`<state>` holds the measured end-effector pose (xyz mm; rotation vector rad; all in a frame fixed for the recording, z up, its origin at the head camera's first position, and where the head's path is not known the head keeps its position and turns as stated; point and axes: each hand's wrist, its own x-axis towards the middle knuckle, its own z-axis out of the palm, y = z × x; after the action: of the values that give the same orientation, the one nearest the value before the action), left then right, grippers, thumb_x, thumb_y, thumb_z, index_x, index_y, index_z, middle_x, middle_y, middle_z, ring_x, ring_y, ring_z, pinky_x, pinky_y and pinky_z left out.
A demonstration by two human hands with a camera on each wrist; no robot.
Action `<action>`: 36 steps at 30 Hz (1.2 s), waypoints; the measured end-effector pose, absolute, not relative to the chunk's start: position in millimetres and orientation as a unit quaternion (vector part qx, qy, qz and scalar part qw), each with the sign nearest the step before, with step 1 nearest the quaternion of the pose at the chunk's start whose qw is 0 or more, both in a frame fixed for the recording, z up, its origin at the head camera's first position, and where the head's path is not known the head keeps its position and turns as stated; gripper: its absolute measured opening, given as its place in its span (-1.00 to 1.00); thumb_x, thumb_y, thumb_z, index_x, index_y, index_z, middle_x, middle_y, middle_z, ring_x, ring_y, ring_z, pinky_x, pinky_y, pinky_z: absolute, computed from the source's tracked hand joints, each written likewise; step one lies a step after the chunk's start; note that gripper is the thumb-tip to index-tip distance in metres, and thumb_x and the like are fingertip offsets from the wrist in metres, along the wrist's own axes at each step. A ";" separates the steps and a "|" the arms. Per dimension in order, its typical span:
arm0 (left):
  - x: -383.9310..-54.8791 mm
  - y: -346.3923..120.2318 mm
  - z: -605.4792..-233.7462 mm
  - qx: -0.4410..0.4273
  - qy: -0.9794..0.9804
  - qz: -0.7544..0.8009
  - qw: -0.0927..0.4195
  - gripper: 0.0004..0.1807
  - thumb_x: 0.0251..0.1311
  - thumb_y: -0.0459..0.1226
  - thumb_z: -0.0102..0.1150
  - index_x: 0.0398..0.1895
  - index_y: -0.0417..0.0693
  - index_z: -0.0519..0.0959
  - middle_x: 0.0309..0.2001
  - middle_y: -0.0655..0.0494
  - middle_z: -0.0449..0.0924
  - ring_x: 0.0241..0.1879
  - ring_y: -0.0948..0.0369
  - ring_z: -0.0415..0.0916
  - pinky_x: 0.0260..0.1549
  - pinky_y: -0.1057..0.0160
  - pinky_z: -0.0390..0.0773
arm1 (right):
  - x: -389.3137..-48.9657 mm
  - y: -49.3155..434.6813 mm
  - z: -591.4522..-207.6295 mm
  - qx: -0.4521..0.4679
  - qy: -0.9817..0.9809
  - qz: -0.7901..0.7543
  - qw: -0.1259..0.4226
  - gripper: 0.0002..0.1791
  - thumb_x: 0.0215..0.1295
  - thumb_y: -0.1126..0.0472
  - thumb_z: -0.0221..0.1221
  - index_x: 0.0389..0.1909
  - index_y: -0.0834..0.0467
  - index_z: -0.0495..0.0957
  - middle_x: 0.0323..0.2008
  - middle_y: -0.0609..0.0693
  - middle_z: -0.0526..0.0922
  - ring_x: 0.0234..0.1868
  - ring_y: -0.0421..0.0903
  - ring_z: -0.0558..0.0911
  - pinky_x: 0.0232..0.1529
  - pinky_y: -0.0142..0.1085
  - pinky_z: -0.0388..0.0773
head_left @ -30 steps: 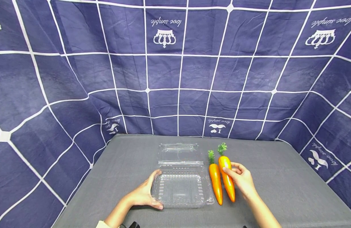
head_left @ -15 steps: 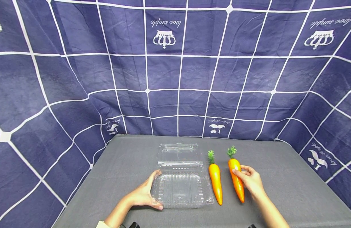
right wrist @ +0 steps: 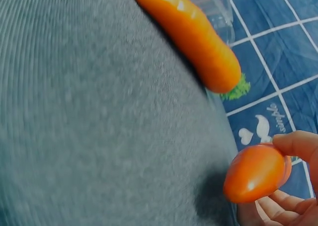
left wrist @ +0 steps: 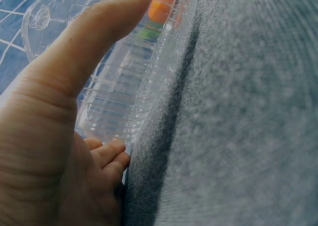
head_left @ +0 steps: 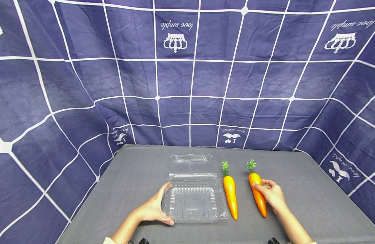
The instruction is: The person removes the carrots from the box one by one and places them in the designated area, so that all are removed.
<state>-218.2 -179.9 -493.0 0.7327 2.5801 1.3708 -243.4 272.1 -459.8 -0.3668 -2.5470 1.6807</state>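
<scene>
A clear plastic clamshell container (head_left: pixel 191 202) stands on the table with its lid (head_left: pixel 191 165) folded back behind it. At its left side my left hand (head_left: pixel 153 207) grips the box, thumb on the front corner and fingertips on the back corner. The left wrist view shows the thumb (left wrist: pixel 99 35) along the ribbed wall. My right hand (head_left: pixel 272 196) pinches an orange carrot (head_left: pixel 258 195) with a green leafy top between thumb and fingers. In the right wrist view this carrot (right wrist: pixel 256 174) points its tip toward the camera, with a shadow below. Another carrot (head_left: pixel 230 196) lies beside the container's right side.
A grey cloth-covered table (head_left: pixel 135 176) bears everything. Blue cloth (head_left: pixel 175 78) with white grid lines hangs behind and along both sides. Grey table surface shows between the two carrots and right of the right hand.
My right hand has moved the held carrot to the right and slightly toward me, away from the other carrot. The left hand and container have stayed put.
</scene>
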 end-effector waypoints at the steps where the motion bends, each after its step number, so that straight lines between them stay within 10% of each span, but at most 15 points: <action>1: -218.3 -179.9 -492.9 0.242 0.855 0.454 0.065 0.44 -0.48 0.00 0.70 0.47 -0.23 -0.06 0.42 -0.16 0.13 0.39 -0.09 0.07 0.29 -0.21 0.09 | -243.9 273.3 -460.7 -0.119 -0.832 0.541 0.034 -0.34 0.21 0.12 0.31 0.15 0.47 0.32 -0.39 0.01 0.63 -0.51 -0.19 0.59 -0.50 -0.32 0.57; 36: -217.8 -200.2 -482.8 0.236 0.866 0.430 0.098 0.50 -0.44 -0.04 0.69 0.51 -0.24 -0.17 0.47 -0.30 -0.04 0.42 -0.18 -0.05 0.29 -0.25 0.03 | -249.8 304.2 -451.6 -0.067 -0.941 0.329 0.041 -0.25 0.29 -0.15 0.16 0.08 0.51 0.41 -0.21 0.27 0.64 -0.23 0.09 0.60 -0.28 -0.20 0.47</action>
<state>-217.8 -200.2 -482.8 0.6977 2.5630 1.2734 -249.8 304.2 -451.6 -0.2038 -2.8806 1.0087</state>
